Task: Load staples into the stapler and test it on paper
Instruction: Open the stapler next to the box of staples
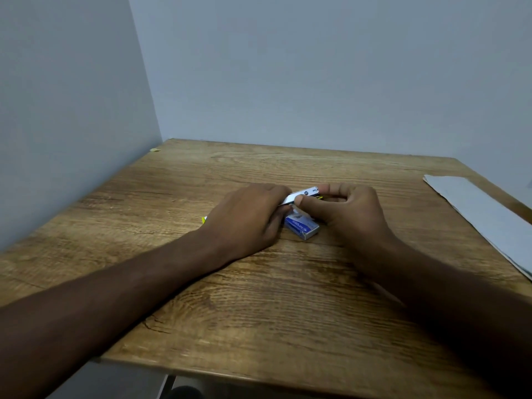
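1. Wooden table [259,298] filled most of the view, pushed into a corner of two pale walls [316,67].
2. Both bare forearms came in from the near edge and met around the middle of the table.
3. Paper [478,214] lay flat at the right edge of the table, well apart from both hands, partly cut off by the frame.
4. Left hand [244,217] was palm down, fingers curled in toward the centre, closed around the near-left end of the stapler. A bit of yellow-white [204,218] stuck out at its left side; couldn't tell what it belonged to.
5. Right hand [348,208] was curled too, thumb and fingers pinching the stapler's far-right end, thumb tip pressed on the metal top.
6. Stapler [302,195] was held between the two hands just above the table, silver top showing, tilted up to the right. Couldn't tell whether it was hinged open.
7. Staple box [302,225], blue and white, sat on the table right below the stapler, between the hands and touching or nearly touching the left fingers.
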